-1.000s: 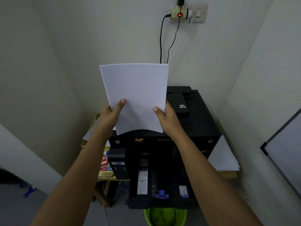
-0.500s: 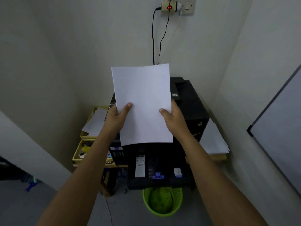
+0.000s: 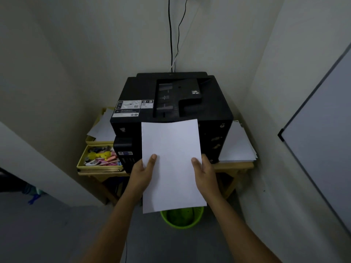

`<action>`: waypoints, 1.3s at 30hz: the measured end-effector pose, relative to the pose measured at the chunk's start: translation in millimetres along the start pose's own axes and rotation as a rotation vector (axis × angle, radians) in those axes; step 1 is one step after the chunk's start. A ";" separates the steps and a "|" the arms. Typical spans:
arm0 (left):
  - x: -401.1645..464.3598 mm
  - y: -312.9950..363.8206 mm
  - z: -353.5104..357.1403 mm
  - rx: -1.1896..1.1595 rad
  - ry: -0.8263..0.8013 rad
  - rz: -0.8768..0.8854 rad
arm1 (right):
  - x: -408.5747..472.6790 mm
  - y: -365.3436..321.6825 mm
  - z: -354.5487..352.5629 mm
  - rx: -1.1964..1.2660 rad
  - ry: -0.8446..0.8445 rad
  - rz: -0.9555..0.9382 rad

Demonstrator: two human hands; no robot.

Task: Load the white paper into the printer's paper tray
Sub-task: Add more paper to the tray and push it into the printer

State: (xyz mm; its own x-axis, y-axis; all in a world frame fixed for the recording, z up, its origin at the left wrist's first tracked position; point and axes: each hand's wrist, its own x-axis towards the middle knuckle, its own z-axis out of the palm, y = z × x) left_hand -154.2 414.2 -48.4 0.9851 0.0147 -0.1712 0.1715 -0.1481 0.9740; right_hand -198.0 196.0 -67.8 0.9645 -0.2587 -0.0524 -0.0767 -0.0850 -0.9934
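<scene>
Paper handling looks easy: thin, light, floppy white paper sheets point(image 3: 171, 164) are bowing slightly while left hand point(image 3: 141, 174) and right hand point(image 3: 206, 174) are pinching opposite side edges, each grip closed, thumbs on top.

A small office corner, bare pale walls meeting behind a black multifunction printer point(image 3: 171, 103) on a wooden table point(image 3: 235, 165). Loose paper stacks point(image 3: 237, 145), a yellow tray of stationery point(image 3: 98, 158), a framed whiteboard point(image 3: 321, 133) and a green wastebasket point(image 3: 181, 218) indicate clerical use.
</scene>
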 end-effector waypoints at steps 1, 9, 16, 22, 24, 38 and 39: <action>-5.0 -10.9 1.7 -0.002 -0.007 -0.012 | -6.3 9.2 -1.9 0.001 0.002 0.023; -28.2 -73.1 12.9 0.039 -0.037 -0.139 | -32.4 87.3 -5.3 -0.045 0.013 0.186; -16.2 -119.2 15.1 0.087 -0.048 -0.243 | -31.5 120.3 1.6 -0.085 0.004 0.255; -4.8 -137.1 22.4 0.094 -0.053 -0.315 | -23.5 146.1 5.4 -0.110 -0.009 0.313; 1.1 -146.1 23.4 0.103 -0.046 -0.329 | -19.9 153.2 6.1 -0.102 -0.014 0.335; 34.2 -165.6 28.1 0.199 -0.039 -0.306 | 8.1 159.6 -1.4 -0.044 -0.029 0.432; 39.4 -166.6 26.8 0.213 -0.041 -0.302 | 11.3 157.3 -1.9 -0.033 -0.038 0.450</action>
State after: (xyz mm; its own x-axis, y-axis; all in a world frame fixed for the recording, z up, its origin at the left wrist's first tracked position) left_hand -144.2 412.9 -221.3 0.8886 0.0500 -0.4560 0.4437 -0.3456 0.8268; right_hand -199.6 177.9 -224.5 0.8420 -0.2419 -0.4822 -0.4977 -0.0032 -0.8674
